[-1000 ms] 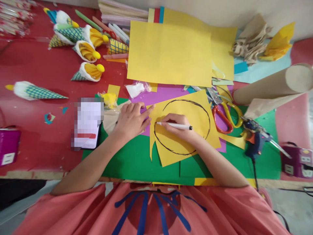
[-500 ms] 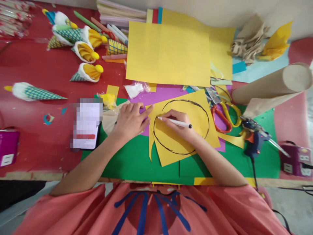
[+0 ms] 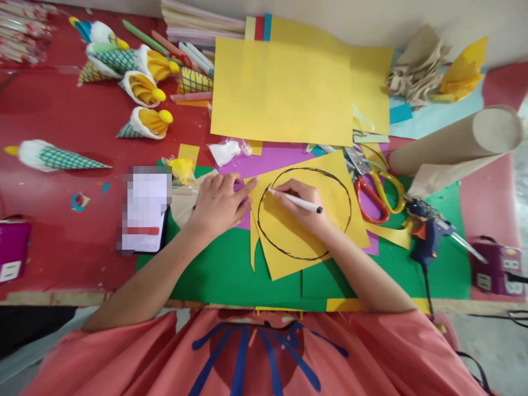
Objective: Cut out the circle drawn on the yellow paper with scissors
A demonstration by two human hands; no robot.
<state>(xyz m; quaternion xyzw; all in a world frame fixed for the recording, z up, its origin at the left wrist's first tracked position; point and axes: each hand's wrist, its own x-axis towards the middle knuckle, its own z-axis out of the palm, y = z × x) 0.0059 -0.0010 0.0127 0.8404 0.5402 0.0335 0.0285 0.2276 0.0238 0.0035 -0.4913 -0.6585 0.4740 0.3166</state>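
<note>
My right hand [image 3: 303,208] grips a white marker [image 3: 295,201] with a black cap end, its tip on the upper left arc of a black circle drawn on a yellow paper sheet [image 3: 325,187]. My left hand [image 3: 220,201] lies flat with fingers stretched, pressing the yellow sheet's left corner over purple paper [image 3: 272,159]. Both sheets rest on a green sheet [image 3: 223,269] on the red table.
Red and yellow scissors [image 3: 377,192] and a blue glue gun [image 3: 427,236] lie to the right. Behind are a large yellow sheet [image 3: 284,91], a cardboard tube [image 3: 454,143] and paper cone crafts [image 3: 144,88]. A phone [image 3: 146,212] lies left of my left hand.
The marker tip has moved up along the circle's left side, from the middle left to the upper left. My left hand has stayed in place.
</note>
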